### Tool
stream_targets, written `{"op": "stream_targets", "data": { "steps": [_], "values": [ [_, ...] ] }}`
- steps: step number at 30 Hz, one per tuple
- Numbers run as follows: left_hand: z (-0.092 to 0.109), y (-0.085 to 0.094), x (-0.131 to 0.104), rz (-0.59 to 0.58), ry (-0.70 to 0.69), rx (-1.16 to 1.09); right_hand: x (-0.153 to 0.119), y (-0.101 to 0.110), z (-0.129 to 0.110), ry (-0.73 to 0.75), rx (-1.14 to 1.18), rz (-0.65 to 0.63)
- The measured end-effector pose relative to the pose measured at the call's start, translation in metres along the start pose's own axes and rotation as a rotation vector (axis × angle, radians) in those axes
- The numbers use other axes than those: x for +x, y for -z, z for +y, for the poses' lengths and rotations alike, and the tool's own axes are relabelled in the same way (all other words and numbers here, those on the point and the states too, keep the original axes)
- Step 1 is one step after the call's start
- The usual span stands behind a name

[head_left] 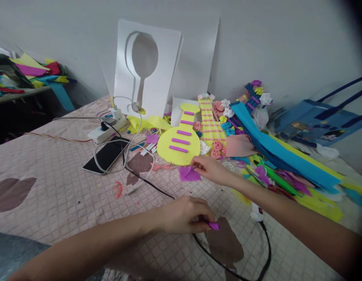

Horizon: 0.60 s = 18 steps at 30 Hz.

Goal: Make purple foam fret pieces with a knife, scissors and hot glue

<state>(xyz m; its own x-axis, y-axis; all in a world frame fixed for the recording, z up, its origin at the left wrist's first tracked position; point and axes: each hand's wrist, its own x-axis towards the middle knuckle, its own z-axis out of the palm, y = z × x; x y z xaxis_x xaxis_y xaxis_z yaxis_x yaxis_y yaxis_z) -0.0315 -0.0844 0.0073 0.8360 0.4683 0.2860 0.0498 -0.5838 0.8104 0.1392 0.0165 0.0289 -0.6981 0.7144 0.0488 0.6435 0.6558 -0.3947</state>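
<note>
Gripping a purple piece [214, 226], the left hand [189, 215] is sitting short of the purple sheet [186, 175] while the right hand [209, 168], hold unclear, is lying nearer, at the sheet's far edge below the yellow cutout [181, 137].

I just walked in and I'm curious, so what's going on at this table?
Someone is handling purple pieces by hand. The left hand holds a small purple piece over the near part of the table. The right hand is at the edge of a purple sheet; its grip is hard to tell. Just behind, a yellow guitar-shaped cutout bears five purple strips. A phone lies to the left, and colored scraps are heaped to the right.
</note>
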Motion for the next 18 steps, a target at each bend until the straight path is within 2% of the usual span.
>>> {"op": "stream_targets", "data": {
  "steps": [3, 5, 10, 14, 18],
  "values": [
    [0.000, 0.001, 0.000, 0.003, -0.014, -0.005, 0.009, -0.011, -0.012, 0.051, 0.040, -0.020],
    [0.001, 0.002, 0.000, 0.011, -0.025, -0.007, 0.011, -0.011, -0.014, 0.047, 0.069, -0.011],
    [0.000, 0.002, 0.000, 0.018, -0.004, -0.015, 0.009, 0.009, 0.000, -0.049, 0.206, 0.098],
    [-0.001, 0.002, 0.001, 0.017, 0.024, -0.030, 0.003, 0.021, 0.007, -0.132, 0.359, 0.108],
    [-0.005, 0.007, 0.002, 0.129, 0.089, -0.016, -0.008, 0.032, 0.007, -0.164, 0.430, 0.162]
  ]
}}
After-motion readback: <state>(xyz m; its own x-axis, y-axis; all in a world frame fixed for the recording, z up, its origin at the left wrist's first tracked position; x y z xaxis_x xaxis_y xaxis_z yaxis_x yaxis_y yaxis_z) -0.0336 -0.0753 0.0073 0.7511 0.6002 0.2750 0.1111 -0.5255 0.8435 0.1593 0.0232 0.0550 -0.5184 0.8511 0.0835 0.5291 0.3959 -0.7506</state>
